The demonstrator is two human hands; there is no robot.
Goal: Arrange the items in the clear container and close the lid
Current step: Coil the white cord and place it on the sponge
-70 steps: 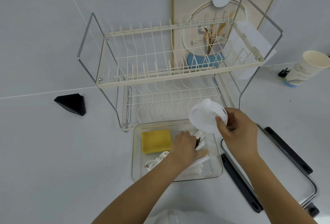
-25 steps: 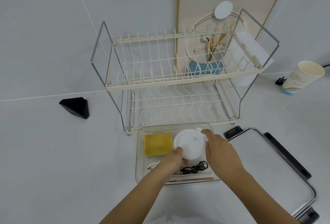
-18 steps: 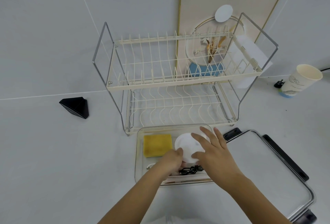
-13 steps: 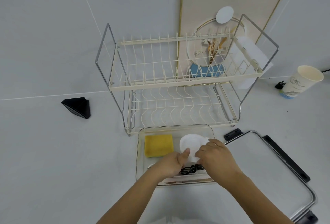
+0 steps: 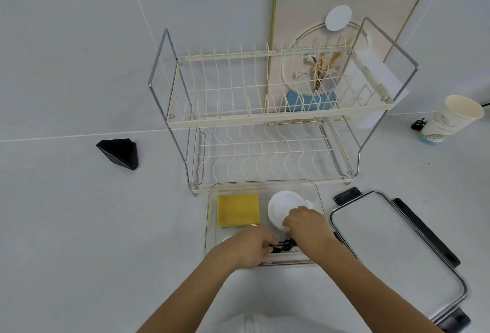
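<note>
The clear container (image 5: pixel 211 216) sits on the white counter in front of the dish rack. Inside it a yellow sponge (image 5: pixel 237 210) lies at the far left. A white round lid (image 5: pixel 278 206) lies beside the sponge. A tangled black cable (image 5: pixel 283 246) lies nearer to me. My left hand (image 5: pixel 249 249) pinches the cable's left end. My right hand (image 5: pixel 309 229) is curled over the white lid's near edge, fingers down on the cable's right end. The container's own lid (image 5: pixel 392 250), with black clasps, lies flat to the right.
A two-tier cream wire dish rack (image 5: pixel 265 120) stands just behind the container. A framed board (image 5: pixel 371 1) leans on the wall behind it. A paper cup (image 5: pixel 450 120) stands far right, and a black wedge (image 5: pixel 119 153) lies at left.
The white round lid went from my raised right hand down into the container beside the sponge. Both hands then drew back toward me onto the black cable.
</note>
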